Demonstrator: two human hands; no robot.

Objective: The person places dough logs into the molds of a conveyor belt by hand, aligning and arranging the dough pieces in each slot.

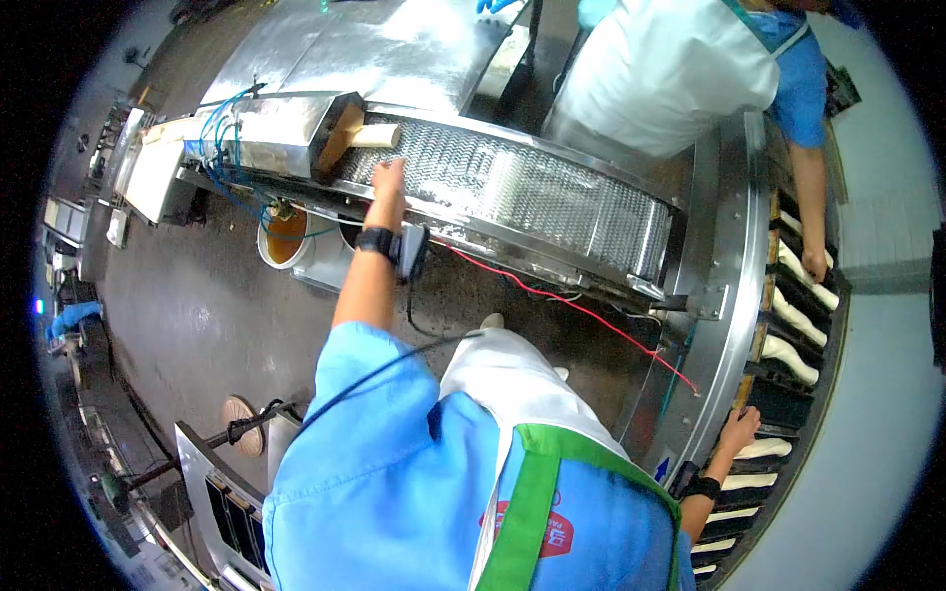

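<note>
My left hand [389, 180] is over the near edge of the metal mesh conveyor belt [512, 182], its fingers curled in and nothing visible in them. Just beyond it, a pale dough roll [374, 136] sticks out of the metal housing [330, 133] onto the belt. Far to the right, my right hand [739, 430] is at the inner edge of a row of dark trays. Its fingers are bent and slightly apart, close to a dough strip [764, 449] in one slot. I cannot tell whether they touch the dough.
Across the belt stands a co-worker in a white apron [660, 74], one hand [814, 264] on a dough strip [800, 268]. More dough strips [788, 360] lie in the trays. A bucket [284, 236] with amber liquid and a red cable [552, 294] are below the conveyor.
</note>
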